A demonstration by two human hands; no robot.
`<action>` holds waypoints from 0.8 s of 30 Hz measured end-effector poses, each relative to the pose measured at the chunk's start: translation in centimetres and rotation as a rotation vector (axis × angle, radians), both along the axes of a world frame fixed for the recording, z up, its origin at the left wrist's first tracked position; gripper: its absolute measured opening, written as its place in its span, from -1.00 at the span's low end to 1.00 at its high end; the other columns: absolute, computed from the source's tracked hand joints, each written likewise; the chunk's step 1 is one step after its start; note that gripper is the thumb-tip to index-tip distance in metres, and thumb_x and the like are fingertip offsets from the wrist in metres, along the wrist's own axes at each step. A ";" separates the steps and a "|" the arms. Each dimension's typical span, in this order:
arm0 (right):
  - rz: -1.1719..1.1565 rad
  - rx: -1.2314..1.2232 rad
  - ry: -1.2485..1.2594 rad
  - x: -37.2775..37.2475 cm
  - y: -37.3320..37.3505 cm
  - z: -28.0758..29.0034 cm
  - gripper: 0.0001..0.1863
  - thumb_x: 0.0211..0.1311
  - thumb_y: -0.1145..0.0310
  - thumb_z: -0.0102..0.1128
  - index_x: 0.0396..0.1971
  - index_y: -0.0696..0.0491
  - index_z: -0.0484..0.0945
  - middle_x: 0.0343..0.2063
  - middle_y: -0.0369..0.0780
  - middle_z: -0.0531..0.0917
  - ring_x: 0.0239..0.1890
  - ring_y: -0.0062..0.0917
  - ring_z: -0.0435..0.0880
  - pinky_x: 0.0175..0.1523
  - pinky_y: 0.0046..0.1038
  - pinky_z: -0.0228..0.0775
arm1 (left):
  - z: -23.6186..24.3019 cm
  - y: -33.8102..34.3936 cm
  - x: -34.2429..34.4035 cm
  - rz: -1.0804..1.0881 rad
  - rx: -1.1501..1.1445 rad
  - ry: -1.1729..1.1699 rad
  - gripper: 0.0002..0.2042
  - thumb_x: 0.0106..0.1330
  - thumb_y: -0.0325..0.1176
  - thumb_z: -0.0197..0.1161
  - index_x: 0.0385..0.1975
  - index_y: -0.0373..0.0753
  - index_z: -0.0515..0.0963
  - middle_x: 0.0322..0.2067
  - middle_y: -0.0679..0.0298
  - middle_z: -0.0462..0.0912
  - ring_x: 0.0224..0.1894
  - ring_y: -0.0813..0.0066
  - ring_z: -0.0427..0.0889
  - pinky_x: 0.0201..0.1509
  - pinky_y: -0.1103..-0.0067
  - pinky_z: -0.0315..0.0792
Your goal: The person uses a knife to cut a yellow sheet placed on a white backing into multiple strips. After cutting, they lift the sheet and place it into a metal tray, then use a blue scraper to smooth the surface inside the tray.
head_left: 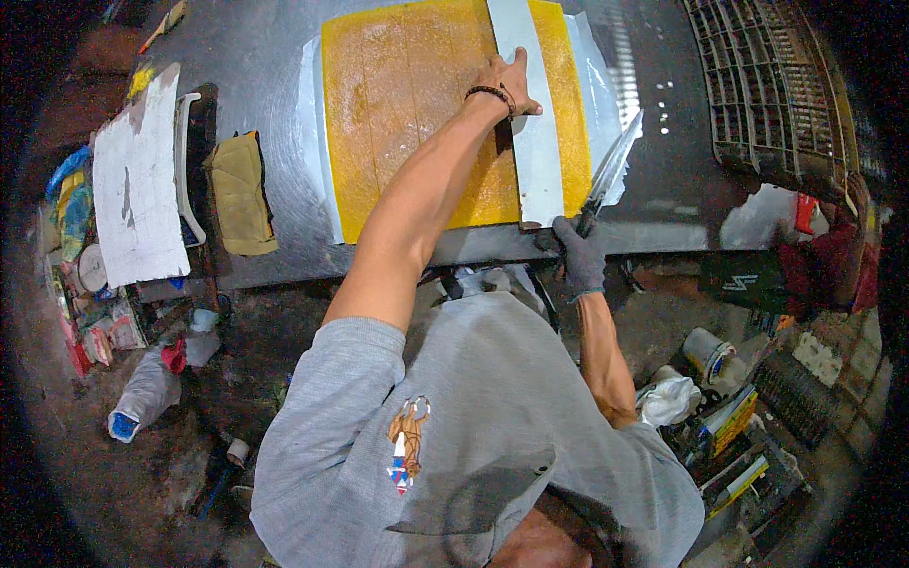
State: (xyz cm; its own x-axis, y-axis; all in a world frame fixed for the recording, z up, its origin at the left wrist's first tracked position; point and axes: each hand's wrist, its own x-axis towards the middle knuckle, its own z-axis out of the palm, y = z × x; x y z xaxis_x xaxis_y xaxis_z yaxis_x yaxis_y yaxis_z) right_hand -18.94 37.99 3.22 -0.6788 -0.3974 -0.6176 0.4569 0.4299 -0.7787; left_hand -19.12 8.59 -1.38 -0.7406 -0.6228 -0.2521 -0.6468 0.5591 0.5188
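Observation:
My left hand point(516, 87), bare with a dark bracelet at the wrist, lies with fingers spread on a long pale grey strip point(540, 180). The strip runs front to back across the right part of a yellow sheet point(398, 114) with a rough, shiny surface and faint lines. Pale translucent film point(319, 142) shows beneath the sheet's left and right sides. At the table's front edge, by the strip's near end, my right hand point(579, 256) wears a grey glove. It is closed on the dark handle of a long-bladed knife point(615, 156), its blade pointing away and rightward.
The dark metal table point(270, 95) holds a white panel point(142, 180) and a folded tan cloth point(240, 194) at left. A slatted rack point(772, 85) stands at right. Another person in dark red point(833, 260) is beyond it. A bucket point(705, 350) and boxes lie on the floor.

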 end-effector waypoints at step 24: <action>0.139 0.061 0.563 -7.4 1.1 3.7 -0.53 0.27 0.37 0.16 0.17 0.17 0.45 -0.40 -0.19 0.61 -0.34 -0.50 0.59 -0.18 -0.41 0.49 | -0.7 -1.0 0.8 -0.062 0.041 0.062 0.15 -0.08 -0.09 0.63 0.46 -0.33 -0.01 0.05 -0.40 0.46 0.15 -0.25 0.49 0.22 0.24 0.44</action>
State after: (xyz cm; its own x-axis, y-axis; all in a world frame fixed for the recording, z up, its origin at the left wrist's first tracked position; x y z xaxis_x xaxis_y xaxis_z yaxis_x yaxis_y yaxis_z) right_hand -26.33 39.10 6.97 -0.8531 -0.4812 -0.2015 -0.0841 0.5080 -0.8572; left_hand -18.31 7.63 -2.04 -0.7926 -0.5651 -0.2291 -0.5774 0.5747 0.5799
